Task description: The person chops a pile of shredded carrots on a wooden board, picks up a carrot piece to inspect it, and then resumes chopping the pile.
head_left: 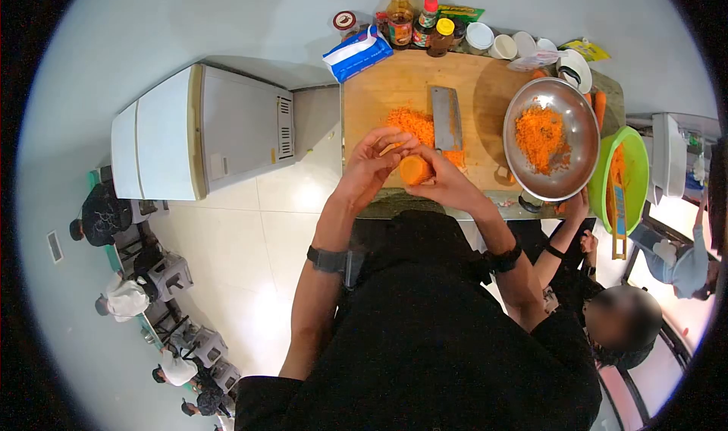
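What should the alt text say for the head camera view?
A person's right hand holds a carrot piece near the edge of a wooden board, the left hand close beside it. Beyond lie carrot bits and a cleaver; to the right are a metal bowl with more bits and a green basin.

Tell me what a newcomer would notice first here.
The shiny metal bowl of carrot bits, right of the cleaver, probably stands out first. Next, the lime-green basin to the bowl's right, then the carrot piece in the right grip, over the wooden board.
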### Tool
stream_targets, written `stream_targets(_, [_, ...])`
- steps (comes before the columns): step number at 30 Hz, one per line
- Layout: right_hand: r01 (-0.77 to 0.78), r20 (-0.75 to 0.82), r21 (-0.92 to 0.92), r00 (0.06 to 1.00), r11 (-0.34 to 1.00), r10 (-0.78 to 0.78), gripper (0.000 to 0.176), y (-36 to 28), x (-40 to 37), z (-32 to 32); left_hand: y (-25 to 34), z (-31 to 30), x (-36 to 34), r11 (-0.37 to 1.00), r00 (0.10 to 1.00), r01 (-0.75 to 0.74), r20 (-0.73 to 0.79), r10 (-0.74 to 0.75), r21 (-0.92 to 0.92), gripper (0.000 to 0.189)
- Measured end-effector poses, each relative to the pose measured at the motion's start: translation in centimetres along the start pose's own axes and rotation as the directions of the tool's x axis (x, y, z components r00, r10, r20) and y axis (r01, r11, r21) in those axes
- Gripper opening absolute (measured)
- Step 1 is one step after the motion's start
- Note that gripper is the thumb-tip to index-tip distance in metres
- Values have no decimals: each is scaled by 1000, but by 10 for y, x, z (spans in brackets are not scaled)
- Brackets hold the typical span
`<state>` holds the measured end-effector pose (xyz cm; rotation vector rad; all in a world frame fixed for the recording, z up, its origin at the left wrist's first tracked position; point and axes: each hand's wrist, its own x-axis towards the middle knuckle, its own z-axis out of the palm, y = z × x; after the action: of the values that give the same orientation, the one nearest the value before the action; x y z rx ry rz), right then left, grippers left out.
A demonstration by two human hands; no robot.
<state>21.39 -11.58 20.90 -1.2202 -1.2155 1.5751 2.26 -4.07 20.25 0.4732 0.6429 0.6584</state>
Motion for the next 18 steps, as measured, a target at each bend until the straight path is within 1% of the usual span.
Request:
stream_targets(1, [-9,18,-12,1000,1000,10,51,-3,0,0,0,0,-1,1000,999,19,-35,-18,24,40])
stream_targets(2, [-19,36,-24,999,1000,20,52,-5,-1,-1,1,1,-2,1000,999,19,-34,-18,24,40])
stream_targets(3, [-18,35,-25,999,1000,19,52,-3,0,-1,0,-1,-2,997,999,6,-49,-2,75,36])
stream_targets(4, [-17,37,-86,999,996,20,52,1,0,-3,0,-3,-2,992,998,-5,-64,13,126,33])
stream_targets(5, [-16,39,-147,999,989,22,52,3,0,-3,-2,-6,-2,992,998,-4,-62,12,126,33])
stream_targets(6, [-16,38,-147,999,989,22,52,2,0,-3,-4,-7,-1,962,998,-3,-62,20,272,27])
stream_targets(7, [-42,18,-188,999,981,47,54,0,-1,-2,-5,-8,-1,912,998,-1,-62,29,411,22])
stream_targets(8, [-70,-2,-228,997,971,71,57,-1,-1,-1,-6,-10,-2,912,998,-1,-62,29,410,22])
stream_targets(10, [-73,-7,-247,997,966,74,58,0,0,5,1,4,-8,820,995,66,-104,-8,569,15])
stream_targets(12, [-75,-12,-263,997,962,74,58,7,1,10,0,-1,-10,826,993,87,-112,-29,556,14])
stream_targets(14, [-84,17,-369,995,926,97,61,16,4,15,0,-9,-9,829,992,105,-116,-49,549,13])
stream_targets(15, [-84,13,-370,995,925,96,61,19,7,17,1,-11,-9,846,986,129,-157,-55,518,12])
stream_targets(16, [-113,34,-372,990,921,135,59,21,10,19,1,-14,-10,861,979,152,-197,-61,486,11])
stream_targets(17, [-141,53,-374,983,916,173,58,23,13,21,4,-17,-10,860,979,149,-192,-61,488,11])
stream_targets(18, [-141,47,-377,984,915,172,58,22,15,25,5,-23,-9,846,977,157,-207,-57,510,11])
